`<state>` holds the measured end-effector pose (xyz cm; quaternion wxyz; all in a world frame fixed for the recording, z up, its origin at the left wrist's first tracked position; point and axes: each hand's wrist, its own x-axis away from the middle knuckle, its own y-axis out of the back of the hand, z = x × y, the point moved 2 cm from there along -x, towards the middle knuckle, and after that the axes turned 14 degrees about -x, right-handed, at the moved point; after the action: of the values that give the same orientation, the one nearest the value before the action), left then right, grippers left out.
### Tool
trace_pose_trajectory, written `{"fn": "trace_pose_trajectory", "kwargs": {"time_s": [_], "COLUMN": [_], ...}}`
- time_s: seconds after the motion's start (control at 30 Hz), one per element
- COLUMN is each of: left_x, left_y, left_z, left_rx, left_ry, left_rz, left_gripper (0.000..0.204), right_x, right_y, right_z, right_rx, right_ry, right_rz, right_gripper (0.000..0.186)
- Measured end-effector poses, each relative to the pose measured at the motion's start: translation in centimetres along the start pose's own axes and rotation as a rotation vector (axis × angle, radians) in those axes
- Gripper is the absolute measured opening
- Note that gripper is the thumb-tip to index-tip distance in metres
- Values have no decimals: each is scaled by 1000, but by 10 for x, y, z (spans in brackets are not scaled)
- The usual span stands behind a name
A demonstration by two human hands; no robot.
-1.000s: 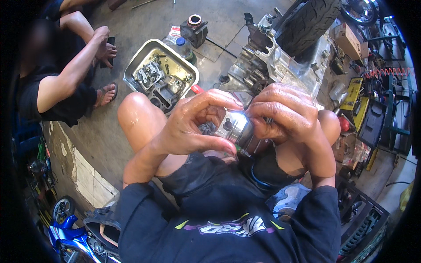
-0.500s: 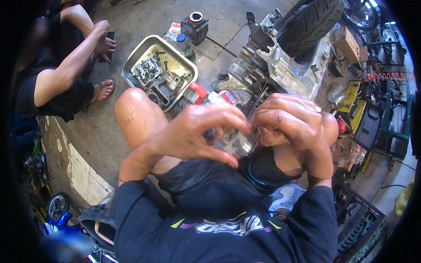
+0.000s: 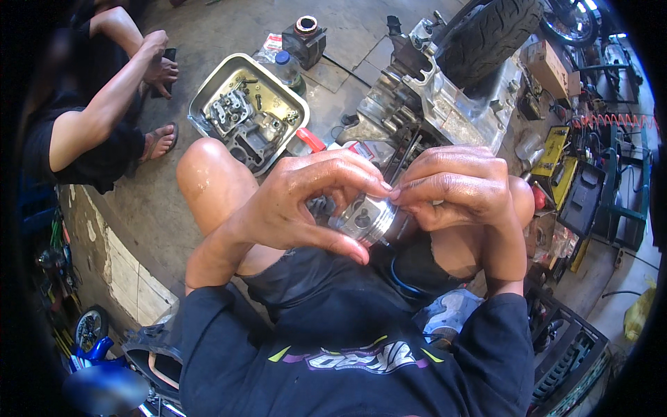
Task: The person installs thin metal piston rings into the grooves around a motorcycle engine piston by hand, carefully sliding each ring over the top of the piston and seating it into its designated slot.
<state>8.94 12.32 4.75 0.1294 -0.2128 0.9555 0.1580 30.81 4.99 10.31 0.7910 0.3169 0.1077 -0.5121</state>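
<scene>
Over my lap, my left hand holds a shiny metal piston between thumb and fingers. The piston lies on its side, its grooved end facing right and the pin hole in its side showing. My right hand is closed in a pinch against that grooved end. Its fingertips meet the left fingertips at the upper edge. Whatever the right fingers pinch is hidden behind them. A thin metal bit sticks out at the piston's lower right edge.
A pale metal tray of engine parts and bolts stands ahead left, by a blue-capped bottle. An engine case with a tyre lies ahead right. A yellow toolbox is at right. Another person sits at left.
The piston has turned slightly and shows more sharply, its pin hole now visible. Both hands are steadier, and the left fingertips have come against the right ones.
</scene>
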Motion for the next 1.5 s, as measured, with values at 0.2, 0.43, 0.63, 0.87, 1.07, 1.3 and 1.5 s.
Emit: {"fn": "trace_pose_trajectory", "kwargs": {"time_s": [0.2, 0.43, 0.63, 0.87, 1.07, 1.3, 1.5], "left_x": [-1, -2, -6, -5, -4, -4, -3], "left_y": [0, 2, 0, 0, 0, -1, -2], "left_z": [-4, 2, 10, 16, 14, 8, 6], "left_rx": [-14, 22, -67, -111, -34, 60, 26], "left_ry": [38, -40, -158, -154, -142, -116, -113], "left_rz": [44, -103, -393, -410, -389, -372, -358], "left_gripper": [72, 70, 67, 69, 71, 57, 56], "right_x": [3, 0, 0, -3, -4, -5, -6], "right_y": [-3, 0, -13, -27, -30, -26, -25], "right_z": [-4, -7, -15, -15, -14, -11, -6], "right_rx": [-25, 5, -195, -48, -38, 14, 107], "right_ry": [-5, -94, -279, -243, -205, -200, -159], "right_rz": [-18, -85, -235, -278, -307, -318, -291], "right_gripper": [16, 21, 57, 65, 65, 61, 62]}}
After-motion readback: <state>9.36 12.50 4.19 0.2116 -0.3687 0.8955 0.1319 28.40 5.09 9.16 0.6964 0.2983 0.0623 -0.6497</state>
